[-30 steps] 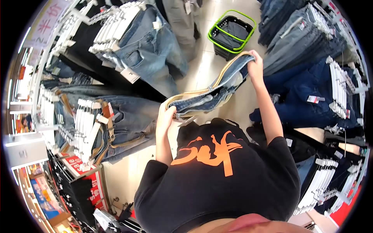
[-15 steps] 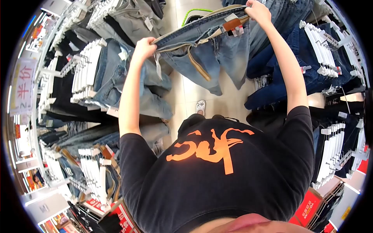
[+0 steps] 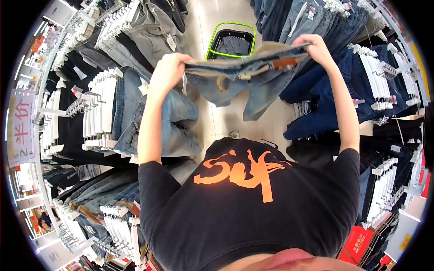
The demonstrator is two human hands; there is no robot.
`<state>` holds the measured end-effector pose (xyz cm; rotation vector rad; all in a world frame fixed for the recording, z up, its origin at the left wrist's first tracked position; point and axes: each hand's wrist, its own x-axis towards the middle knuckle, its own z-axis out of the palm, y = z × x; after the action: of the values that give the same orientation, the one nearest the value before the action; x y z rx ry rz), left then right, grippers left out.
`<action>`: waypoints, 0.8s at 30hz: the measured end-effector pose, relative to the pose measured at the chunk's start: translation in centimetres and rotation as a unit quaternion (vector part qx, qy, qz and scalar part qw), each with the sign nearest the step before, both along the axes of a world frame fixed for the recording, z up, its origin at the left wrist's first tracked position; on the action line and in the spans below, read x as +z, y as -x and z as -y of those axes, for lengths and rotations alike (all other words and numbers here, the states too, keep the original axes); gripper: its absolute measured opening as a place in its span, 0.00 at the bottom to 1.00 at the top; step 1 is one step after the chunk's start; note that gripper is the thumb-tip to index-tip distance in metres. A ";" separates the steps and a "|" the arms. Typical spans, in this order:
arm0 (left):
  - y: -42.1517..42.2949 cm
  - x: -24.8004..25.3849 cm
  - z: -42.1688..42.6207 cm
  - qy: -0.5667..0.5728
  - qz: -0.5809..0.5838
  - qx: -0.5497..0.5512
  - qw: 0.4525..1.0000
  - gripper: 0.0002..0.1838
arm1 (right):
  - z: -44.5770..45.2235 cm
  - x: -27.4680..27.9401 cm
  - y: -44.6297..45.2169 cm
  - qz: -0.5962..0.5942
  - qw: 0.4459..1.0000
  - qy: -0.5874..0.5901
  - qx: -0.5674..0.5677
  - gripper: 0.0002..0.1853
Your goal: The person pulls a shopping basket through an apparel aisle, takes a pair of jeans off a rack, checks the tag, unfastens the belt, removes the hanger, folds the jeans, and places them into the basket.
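Observation:
A pair of faded blue jeans hangs stretched between my two hands, legs dangling over the aisle. My left hand is closed on the left end of the waistband. Gripping the opposite end of the waistband is my right hand. A brown leather patch shows near the right side of the waist, and a light belt runs along it. Just past the jeans, a black basket with a bright green rim stands on the floor with dark folded cloth in it.
Racks of jeans on white hangers line the left side. Dark blue jeans hang on the right, with lighter ones farther up. Pale floor tiles run between the racks. A handwritten price sign is at far left.
Both hands have come lower and nearer to me, and the waistband is tilted to a more edge-on view. The green-rimmed basket behind it now shows almost fully.

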<state>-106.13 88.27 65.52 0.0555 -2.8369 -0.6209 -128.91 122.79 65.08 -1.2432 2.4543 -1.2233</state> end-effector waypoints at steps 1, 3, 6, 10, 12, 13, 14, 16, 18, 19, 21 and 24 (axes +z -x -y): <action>-0.5 1.1 -0.9 0.007 0.000 -0.053 0.999 0.15 | 0.3 0.4 -0.1 0.085 0.996 0.028 0.027 0.14; -1.1 3.2 -2.6 0.009 0.003 -0.154 0.988 0.12 | 1.7 1.2 -0.1 0.069 0.977 0.120 0.162 0.08; -1.1 4.1 -4.9 -0.017 -0.058 -0.364 0.930 0.10 | 5.7 3.4 -1.1 0.102 0.926 0.176 0.318 0.05; 0.5 4.7 -7.2 -0.156 -0.069 -0.573 0.801 0.05 | 12.4 3.5 -4.4 0.211 0.829 0.229 0.464 0.11; 1.3 4.9 -8.1 -0.213 -0.041 -0.617 0.756 0.05 | 14.7 3.3 -5.9 0.234 0.818 0.223 0.475 0.13; 1.9 4.6 -8.6 -0.265 -0.048 -0.625 0.733 0.05 | 15.5 3.0 -6.3 0.243 0.809 0.241 0.478 0.14; 2.4 4.6 -8.9 -0.292 -0.033 -0.631 0.718 0.06 | 16.0 2.7 -6.5 0.242 0.817 0.245 0.462 0.15; 3.3 4.7 -9.2 -0.311 -0.016 -0.625 0.715 0.07 | 16.8 0.8 -5.9 0.303 0.780 0.316 0.447 0.14; 3.9 3.9 -9.8 -0.349 -0.027 -0.619 0.703 0.07 | 17.8 -0.7 -3.9 0.290 0.757 0.345 0.474 0.16; 4.1 3.8 -10.0 -0.360 -0.016 -0.621 0.696 0.07 | 18.0 -1.3 -2.9 0.296 0.752 0.332 0.487 0.17; 4.2 3.6 -10.5 -0.382 -0.016 -0.624 0.682 0.07 | 18.1 -2.0 -3.0 0.322 0.755 0.322 0.472 0.18; 3.5 3.3 -11.1 -0.397 -0.033 -0.619 0.677 0.06 | 17.5 -1.4 -6.9 0.350 0.789 0.283 0.418 0.23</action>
<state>-109.64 99.42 68.79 -1.7513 -1.8535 -1.9252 -122.05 105.25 63.67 -1.3778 0.8448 -1.6966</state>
